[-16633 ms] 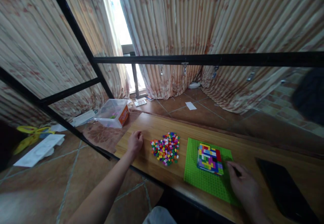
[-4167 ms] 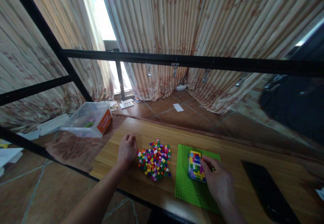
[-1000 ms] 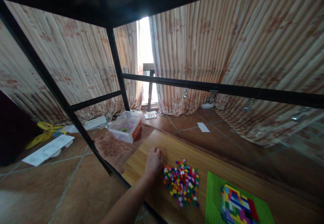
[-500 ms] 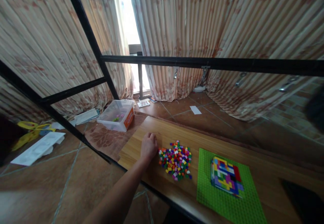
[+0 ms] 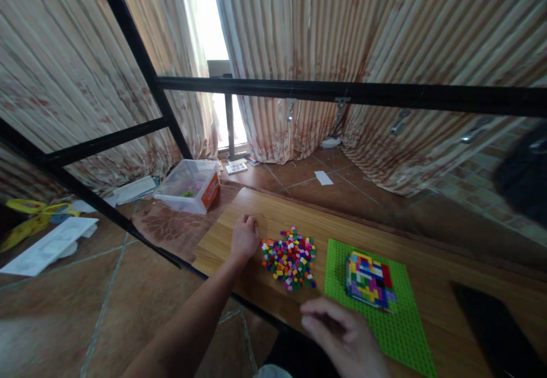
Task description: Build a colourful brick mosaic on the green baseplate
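My left hand [image 5: 247,236] rests on the wooden table, its fingers curled under. It lies just left of a loose heap of small multicoloured bricks [image 5: 290,258], and whatever its fingers may hold is hidden. My right hand [image 5: 342,332] is low in the view, somewhat blurred, in front of the green baseplate [image 5: 405,324]. Its thumb and forefinger are slightly apart, and nothing shows between them. On the baseplate sits a flat, layered block of multicoloured bricks [image 5: 371,281], near the far edge. The right hand covers the baseplate's near left corner.
The wooden table [image 5: 273,207] bears a dark flat object [image 5: 496,321] at the right. On the floor stand a clear plastic bin [image 5: 188,187] with a few pieces inside and white packaging [image 5: 49,247]. A black metal frame [image 5: 265,87] crosses before the curtains.
My right hand has come into view at the bottom, between the brick heap and the baseplate. The left hand stays beside the heap. The whole scene has shifted slightly up and left.
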Tool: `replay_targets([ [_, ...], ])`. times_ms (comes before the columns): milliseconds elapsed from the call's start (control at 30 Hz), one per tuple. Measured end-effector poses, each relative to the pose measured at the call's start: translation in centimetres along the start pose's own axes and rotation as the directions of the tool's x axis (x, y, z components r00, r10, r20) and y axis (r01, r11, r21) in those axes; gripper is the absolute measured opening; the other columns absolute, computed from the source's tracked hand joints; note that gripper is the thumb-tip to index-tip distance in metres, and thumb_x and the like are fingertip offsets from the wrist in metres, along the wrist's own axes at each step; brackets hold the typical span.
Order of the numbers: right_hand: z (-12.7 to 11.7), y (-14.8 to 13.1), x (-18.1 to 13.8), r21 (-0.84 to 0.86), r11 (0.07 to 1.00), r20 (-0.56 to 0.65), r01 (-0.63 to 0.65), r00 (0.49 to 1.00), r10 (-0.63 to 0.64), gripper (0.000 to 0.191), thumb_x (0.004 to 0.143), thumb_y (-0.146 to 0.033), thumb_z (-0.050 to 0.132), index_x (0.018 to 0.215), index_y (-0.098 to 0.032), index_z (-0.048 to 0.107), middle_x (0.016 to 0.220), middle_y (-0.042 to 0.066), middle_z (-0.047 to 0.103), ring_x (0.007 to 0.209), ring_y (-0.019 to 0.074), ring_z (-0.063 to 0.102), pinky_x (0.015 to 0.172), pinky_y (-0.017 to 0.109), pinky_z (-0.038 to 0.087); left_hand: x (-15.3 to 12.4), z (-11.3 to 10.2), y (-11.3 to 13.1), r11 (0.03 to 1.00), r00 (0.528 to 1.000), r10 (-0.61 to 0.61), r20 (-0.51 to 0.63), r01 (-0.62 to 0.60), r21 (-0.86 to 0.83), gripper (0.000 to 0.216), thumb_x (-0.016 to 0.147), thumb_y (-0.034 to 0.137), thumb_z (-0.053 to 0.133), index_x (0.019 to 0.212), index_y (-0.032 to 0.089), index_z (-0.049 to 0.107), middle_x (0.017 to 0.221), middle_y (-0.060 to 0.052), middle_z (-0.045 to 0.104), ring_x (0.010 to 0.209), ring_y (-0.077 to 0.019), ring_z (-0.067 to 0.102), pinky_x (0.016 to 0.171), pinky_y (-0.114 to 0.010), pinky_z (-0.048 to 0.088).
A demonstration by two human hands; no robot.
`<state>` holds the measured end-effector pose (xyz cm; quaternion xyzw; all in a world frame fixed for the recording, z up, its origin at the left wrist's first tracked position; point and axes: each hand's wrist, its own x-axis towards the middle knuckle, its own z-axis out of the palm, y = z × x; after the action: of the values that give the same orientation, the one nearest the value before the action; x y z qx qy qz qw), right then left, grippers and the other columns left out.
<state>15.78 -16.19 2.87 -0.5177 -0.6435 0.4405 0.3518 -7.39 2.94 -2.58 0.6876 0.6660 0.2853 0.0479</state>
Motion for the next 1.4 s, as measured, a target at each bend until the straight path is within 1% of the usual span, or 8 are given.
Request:
replay_targets([
  [67,0.7,0.5,3.0,-0.113,0.990,-0.228,-0.080,0.972,0.052,0.032,0.089,-0.048,0.050,0.087,-0.025,0.072,0.080,0.006,0.071,0.078,0.0208,0.065,0.070,0.032,0.050,0.0,-0.1,0.1,1.000,1.000,-0.005,0.007,0.005,0.000,0.019,0.087,0.014,0.046,0.089,0.019,0.064,0.095,-0.008,0.060,0.093,-0.0192,0.057,0.087,-0.031,0.045],
  [167,1.7,1.6,5.7,-0.309,0.950,-0.329,-0.042,0.942,-0.066,0.025,0.086,-0.040,0.054,0.090,-0.022,0.071,0.079,0.005,0.067,0.074,0.0200,0.062,0.067,0.031,0.047,0.0,-0.2,0.2,1.000,1.000,-0.014,0.019,0.014,-0.002,0.018,0.086,0.014,0.047,0.087,0.019,0.064,0.095,-0.008,0.060,0.092,-0.0192,0.057,0.086,-0.031,0.045],
  [367,3.1,2.8,6.9,-0.523,0.852,-0.279,0.007,0.943,-0.179,0.014,0.085,-0.028,0.056,0.090,-0.023,0.068,0.083,0.003,0.065,0.080,0.0200,0.061,0.072,0.031,0.044,0.0,-0.3,0.3,1.000,1.000,-0.010,0.011,0.011,-0.009,0.019,0.087,0.014,0.046,0.089,0.019,0.064,0.095,-0.008,0.061,0.093,-0.0190,0.057,0.087,-0.031,0.045],
  [733,2.8,3.8,7.6,-0.586,0.808,-0.340,-0.067,0.925,-0.170,0.016,0.087,-0.020,0.050,0.085,-0.024,0.065,0.081,0.002,0.064,0.078,0.0194,0.061,0.069,0.029,0.042,0.0,-0.2,0.2,1.000,1.000,0.004,0.000,-0.004,-0.010,0.018,0.087,0.014,0.046,0.088,0.019,0.063,0.095,-0.008,0.060,0.091,-0.0189,0.057,0.086,-0.031,0.045],
  [867,2.8,3.8,7.4,-0.566,0.824,-0.358,-0.027,0.908,-0.216,0.018,0.090,-0.022,0.048,0.092,-0.023,0.065,0.084,0.002,0.066,0.078,0.0185,0.061,0.070,0.029,0.043,-0.1,-0.3,0.3,1.000,1.000,-0.012,0.011,0.012,-0.014,0.018,0.087,0.014,0.047,0.088,0.019,0.064,0.095,-0.007,0.060,0.092,-0.0186,0.057,0.086,-0.031,0.045],
  [1100,5.9,2.4,6.9,-0.634,0.755,-0.203,0.169,0.906,-0.373,0.015,0.090,-0.022,0.052,0.093,-0.025,0.066,0.092,0.004,0.065,0.088,0.0207,0.058,0.080,0.034,0.043,-0.2,-0.3,0.4,1.000,1.000,-0.009,0.004,0.009,-0.004,0.019,0.089,0.015,0.044,0.088,0.019,0.063,0.095,-0.008,0.059,0.092,-0.0186,0.056,0.086,-0.031,0.045],
  [1267,7.0,2.0,7.5,-0.729,0.669,-0.147,0.146,0.921,-0.362,0.009,0.083,-0.021,0.063,0.090,-0.026,0.065,0.093,0.005,0.062,0.087,0.0233,0.055,0.076,0.036,0.041,-0.2,-0.1,0.3,1.000,1.000,0.000,0.002,0.000,-0.002,0.018,0.087,0.013,0.045,0.087,0.019,0.062,0.094,-0.007,0.059,0.092,-0.0180,0.056,0.086,-0.030,0.044],
  [1400,6.9,1.9,7.7,-0.750,0.643,-0.118,0.156,0.924,-0.363,0.011,0.085,-0.017,0.060,0.087,-0.026,0.066,0.088,0.004,0.061,0.085,0.0218,0.053,0.075,0.035,0.039,-0.1,-0.1,0.2,1.000,1.000,0.010,-0.004,-0.010,-0.003,0.018,0.088,0.014,0.045,0.086,0.018,0.062,0.093,-0.007,0.058,0.090,-0.0181,0.056,0.085,-0.030,0.044],
])
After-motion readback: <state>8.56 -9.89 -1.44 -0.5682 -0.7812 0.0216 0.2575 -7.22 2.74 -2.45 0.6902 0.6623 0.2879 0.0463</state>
